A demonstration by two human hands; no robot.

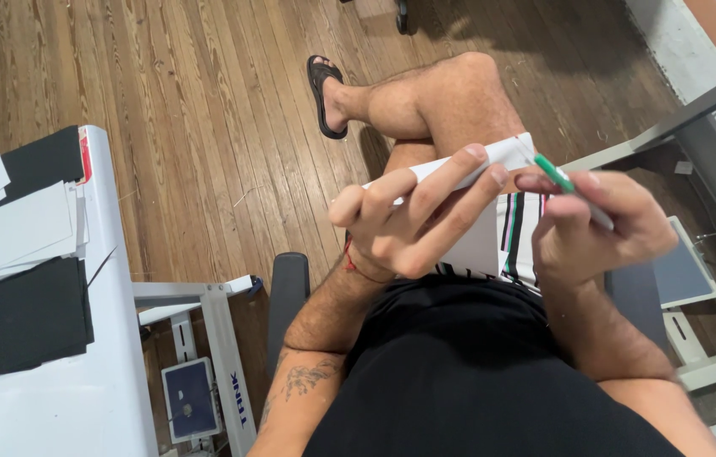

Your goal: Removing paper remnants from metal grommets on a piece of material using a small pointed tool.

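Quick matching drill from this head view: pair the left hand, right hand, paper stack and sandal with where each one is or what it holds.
Things:
1. left hand
2. right hand
3. paper stack
4. sandal

Places or states:
A. on the white table at the left edge
B. holds a folded white sheet
C. on the foot over the wooden floor
D. holds a green-tipped pen

Pairs: 1-B, 2-D, 3-A, 4-C
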